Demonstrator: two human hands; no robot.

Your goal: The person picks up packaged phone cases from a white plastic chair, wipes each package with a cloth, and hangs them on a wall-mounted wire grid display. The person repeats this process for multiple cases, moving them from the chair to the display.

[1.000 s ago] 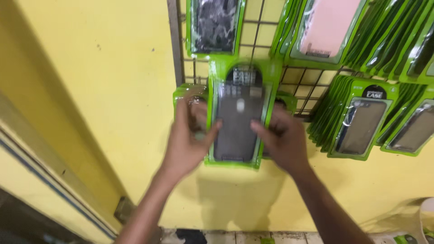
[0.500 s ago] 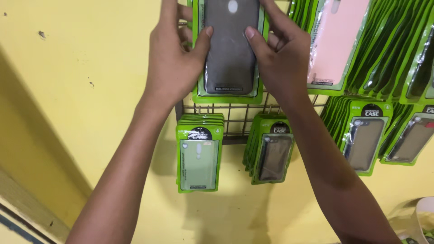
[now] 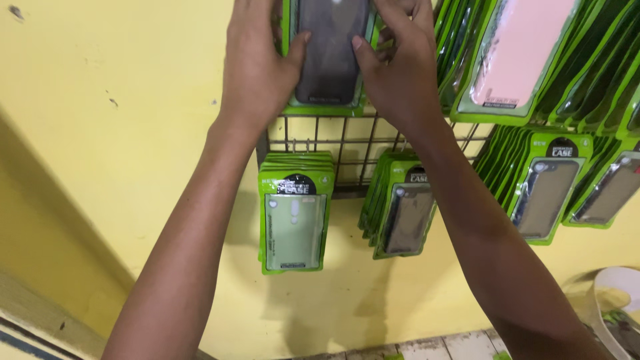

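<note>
A green-packaged dark phone case (image 3: pixel 331 57) is pressed against the top of a wire grid rack (image 3: pixel 347 143) on a yellow wall. My left hand (image 3: pixel 257 67) grips its left edge, thumb across the front. My right hand (image 3: pixel 400 63) grips its right edge. The pack's upper end is cut off by the frame's top. Below my hands hang a stack of packs with a pale green case (image 3: pixel 293 213) and a stack with a dark case (image 3: pixel 403 210).
More green packs hang to the right: one with a pink case (image 3: pixel 520 53) and a row with dark cases (image 3: pixel 547 193). The yellow wall (image 3: pixel 113 167) spreads to the left. A white bowl-like container (image 3: pixel 617 303) sits at the lower right above a tiled floor edge.
Both hands have carried the dark case pack upward along the rack, from beside the lower stacks to the top row. The view has moved closer to the wall.
</note>
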